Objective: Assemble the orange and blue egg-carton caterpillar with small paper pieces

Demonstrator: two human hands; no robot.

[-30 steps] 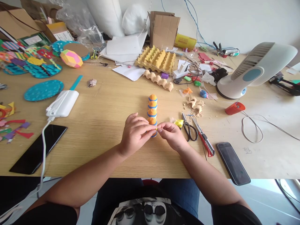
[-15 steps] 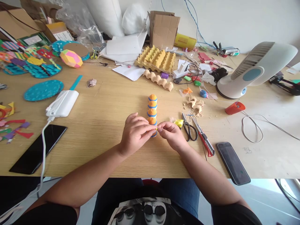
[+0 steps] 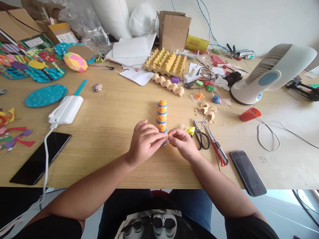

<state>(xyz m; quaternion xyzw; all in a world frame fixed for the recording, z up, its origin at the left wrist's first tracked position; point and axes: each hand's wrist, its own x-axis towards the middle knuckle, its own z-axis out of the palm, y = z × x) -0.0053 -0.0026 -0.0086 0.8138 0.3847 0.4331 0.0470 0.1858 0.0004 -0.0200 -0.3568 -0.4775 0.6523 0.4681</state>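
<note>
Between the fingertips of both hands is a tiny bit of yellow clay (image 3: 167, 136). My left hand (image 3: 147, 139) pinches it from the left, thumb and forefinger together. My right hand (image 3: 181, 142) pinches from the right, its fingers curled. Just beyond and partly beneath my fingers stands a row of egg-carton bumps (image 3: 161, 114), capped in orange with blue bands; its near end is partly hidden by my hands. Right of my right hand lies a yellow clay packet (image 3: 190, 130), beside black-handled scissors (image 3: 201, 136) and a red utility knife (image 3: 217, 147).
Farther back lie a yellow egg tray (image 3: 165, 63), a cut carton strip (image 3: 168, 84) and carton scraps (image 3: 208, 111). A white fan (image 3: 269, 73) stands at right, near an orange cup (image 3: 250, 114). Phones flank my arms, one black phone (image 3: 41, 159) at left. A white power bank (image 3: 66, 109) trails a cable.
My fingertips have shifted very slightly around the yellow bit, which shows a little farther right. Everything else stays in place.
</note>
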